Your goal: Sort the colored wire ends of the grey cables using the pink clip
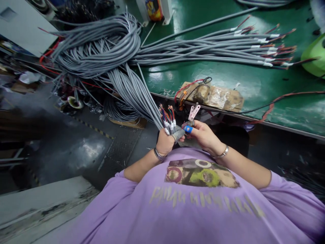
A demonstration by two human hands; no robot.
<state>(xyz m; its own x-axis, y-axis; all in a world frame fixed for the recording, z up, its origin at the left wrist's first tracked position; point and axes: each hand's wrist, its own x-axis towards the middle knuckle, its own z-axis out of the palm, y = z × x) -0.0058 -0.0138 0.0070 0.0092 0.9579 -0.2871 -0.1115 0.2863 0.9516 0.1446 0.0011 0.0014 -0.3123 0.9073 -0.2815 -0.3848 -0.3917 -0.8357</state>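
My left hand (166, 142) is closed around a bunch of grey cables (147, 98). Their stripped ends, with white tape bands and coloured wires (168, 115), stick up past my fingers. A grey wrap covers my left thumb, which points toward my other hand. My right hand (204, 134) pinches close beside it, with a blue wrap on the thumb and a grey one on a finger. Thin reddish strands show at those fingertips, but what they grip is too small to make out. Just beyond them is a pink clothespin (194, 112).
Coiled grey cables (101, 47) lie across the green workbench (213, 74), their taped ends spread to the right. A worn wooden block (215, 96) with wires sits at the bench's front edge. A bright green object (315, 57) stands at far right. More dark cable (122, 110) lies below the bench.
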